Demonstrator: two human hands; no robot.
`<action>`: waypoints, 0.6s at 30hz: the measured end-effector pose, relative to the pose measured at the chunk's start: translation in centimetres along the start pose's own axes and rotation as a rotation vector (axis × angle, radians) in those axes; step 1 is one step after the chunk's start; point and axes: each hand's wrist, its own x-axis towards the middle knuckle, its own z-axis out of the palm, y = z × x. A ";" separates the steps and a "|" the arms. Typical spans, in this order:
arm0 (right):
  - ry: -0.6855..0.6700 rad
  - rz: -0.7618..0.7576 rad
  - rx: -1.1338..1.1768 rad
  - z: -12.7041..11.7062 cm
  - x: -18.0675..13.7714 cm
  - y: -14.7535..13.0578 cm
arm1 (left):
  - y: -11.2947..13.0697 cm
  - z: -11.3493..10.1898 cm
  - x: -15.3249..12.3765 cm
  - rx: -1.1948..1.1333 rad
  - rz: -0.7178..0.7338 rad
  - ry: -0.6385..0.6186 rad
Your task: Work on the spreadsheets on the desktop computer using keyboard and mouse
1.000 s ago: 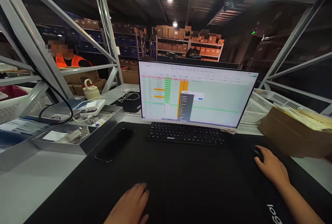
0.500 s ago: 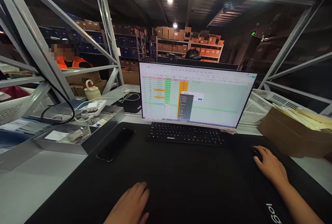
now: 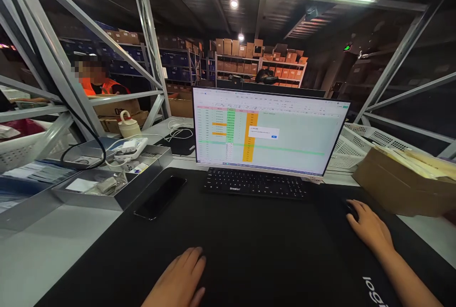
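My right hand [image 3: 368, 226] lies cupped over a black mouse [image 3: 351, 209] at the right of a black desk mat [image 3: 256, 245], fingers curled round it. My left hand [image 3: 181, 278] rests flat on the mat near the front edge, fingers stretched out, holding nothing. Ahead stands a monitor [image 3: 267, 129] with a spreadsheet and a small dialog box. A black keyboard [image 3: 254, 183] lies below it. A black phone [image 3: 160, 197] lies face up at the mat's left edge.
A metal tray [image 3: 117, 179] with small parts, a white charger and cables sits at left. At right are a cardboard box [image 3: 399, 183] and white baskets [image 3: 359, 141]. Grey steel racking frames both sides. A person in an orange vest [image 3: 98, 84] sits behind at left.
The dark drop-down menu on the screen has closed, leaving only the dialog box. My right hand shifted slightly on the mouse. My left hand stayed put.
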 end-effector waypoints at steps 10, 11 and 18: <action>-0.004 -0.012 -0.045 0.0 0.1 0.0 | 0.1 0.0 -0.2 -0.052 -0.036 -0.015; 0.003 -0.013 -0.042 0.1 0.1 0.0 | 0.0 0.1 -0.3 -0.048 -0.027 -0.009; 0.018 0.001 0.013 -0.3 0.2 -0.4 | -0.4 0.6 -0.2 -0.057 -0.012 -0.006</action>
